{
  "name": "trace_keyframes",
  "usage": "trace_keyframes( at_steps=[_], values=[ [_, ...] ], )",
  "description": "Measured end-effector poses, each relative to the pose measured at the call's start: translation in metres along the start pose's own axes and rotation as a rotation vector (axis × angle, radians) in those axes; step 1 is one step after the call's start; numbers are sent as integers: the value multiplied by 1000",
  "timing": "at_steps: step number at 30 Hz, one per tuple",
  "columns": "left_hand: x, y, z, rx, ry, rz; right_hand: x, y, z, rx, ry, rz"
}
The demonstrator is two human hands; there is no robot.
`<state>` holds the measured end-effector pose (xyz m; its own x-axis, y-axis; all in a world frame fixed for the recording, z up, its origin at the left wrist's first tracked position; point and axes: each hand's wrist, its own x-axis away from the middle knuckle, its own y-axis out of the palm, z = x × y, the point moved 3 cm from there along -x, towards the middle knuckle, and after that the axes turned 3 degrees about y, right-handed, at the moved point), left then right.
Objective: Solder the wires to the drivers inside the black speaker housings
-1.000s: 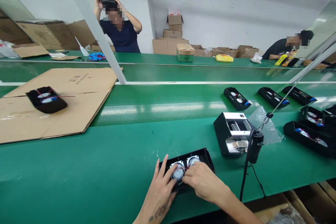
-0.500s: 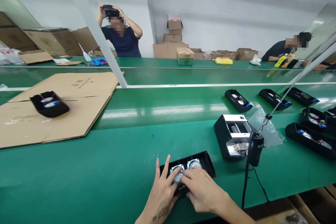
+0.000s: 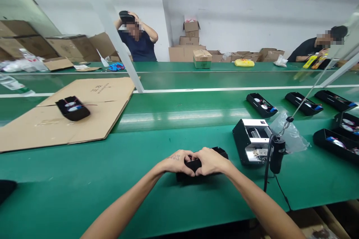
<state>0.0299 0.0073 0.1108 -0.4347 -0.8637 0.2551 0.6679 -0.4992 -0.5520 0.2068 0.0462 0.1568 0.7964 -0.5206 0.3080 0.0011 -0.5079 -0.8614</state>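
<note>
Printed on the flattened cardboard sheet: dark characters, too blurred to read. On the stacked cartons by the wall, marks too small to make out. Grasping the near wall of a black case with left hand and right hand close together, thumbs against the outer face, fingers over the rim, tips partly hidden. Long, matt and dark, at the near part of the smooth green table; cannot tell whether resting there or slightly lifted. To the right, a boxy machine with black side and pale, shiny top; just beside, a hanging black cylindrical tool and a crinkled clear bag. Beyond, open black shells with round white discs inside. On the cardboard, another shell, with thin red wires.
</note>
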Motion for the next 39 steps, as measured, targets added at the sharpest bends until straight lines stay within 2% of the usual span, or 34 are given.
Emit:
trace_keyframes(
  at_steps=[8,23,29,33,36,37,39],
  values=[
    [-2,2,0,134,-37,-39,-1,2,-1,11,35,4],
    [-1,0,0,215,-17,-65,-4,9,2,10,47,14],
    [1,2,0,195,5,-35,-5,16,3,-11,37,53],
    [3,4,0,111,45,-7,0,17,2,-31,-1,107],
    [9,9,3,9,94,29,17,20,-2,-38,-47,158],
    [12,12,4,-31,110,53,27,23,-3,-43,-69,193],
    [21,25,7,-119,146,104,53,32,-2,-101,-101,362]
  ],
)
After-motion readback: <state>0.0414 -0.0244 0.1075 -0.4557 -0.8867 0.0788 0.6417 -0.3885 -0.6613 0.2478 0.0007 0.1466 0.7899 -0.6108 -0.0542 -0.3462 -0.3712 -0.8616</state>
